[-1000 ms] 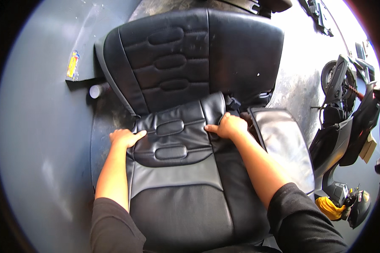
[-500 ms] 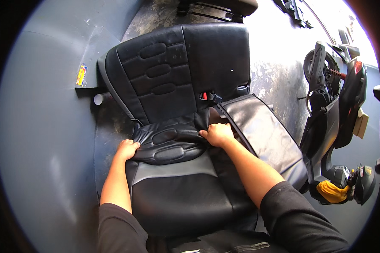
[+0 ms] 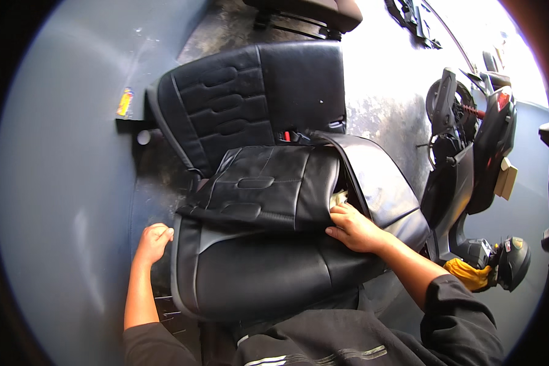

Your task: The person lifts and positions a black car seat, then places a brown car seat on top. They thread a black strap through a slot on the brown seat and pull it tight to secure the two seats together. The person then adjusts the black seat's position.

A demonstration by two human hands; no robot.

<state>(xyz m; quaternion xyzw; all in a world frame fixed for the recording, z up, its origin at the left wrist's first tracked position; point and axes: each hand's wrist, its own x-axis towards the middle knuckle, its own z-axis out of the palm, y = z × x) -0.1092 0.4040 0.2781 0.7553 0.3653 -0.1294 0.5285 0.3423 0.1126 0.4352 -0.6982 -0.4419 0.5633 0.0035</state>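
A black leather-look car seat stands before me, with its backrest point(image 3: 302, 82) at the far side and its cushion point(image 3: 265, 277) near my body. A loose black seat cover point(image 3: 268, 177) with quilted ovals lies over the rear of the cushion, its right edge lifted off. My right hand point(image 3: 357, 229) is closed on that cover's right front corner. Left of the cushion, my left hand point(image 3: 154, 243) has its fingers curled and pressed together, holding nothing that I can see. A grey band on the cushion is partly hidden under the cover.
A smooth black padded section point(image 3: 381, 177) stands along the seat's right side. A red-buttoned buckle point(image 3: 287, 136) sits at the backrest's foot. On the right are a motorbike point(image 3: 463, 165), a black helmet point(image 3: 514, 263) and a yellow cloth point(image 3: 466, 273). A grey wall point(image 3: 61, 183) rises on the left.
The cover has spread out flatter and wider to the right. My left hand has let go and moved left and down; my right hand has moved right and down to the cover's corner.
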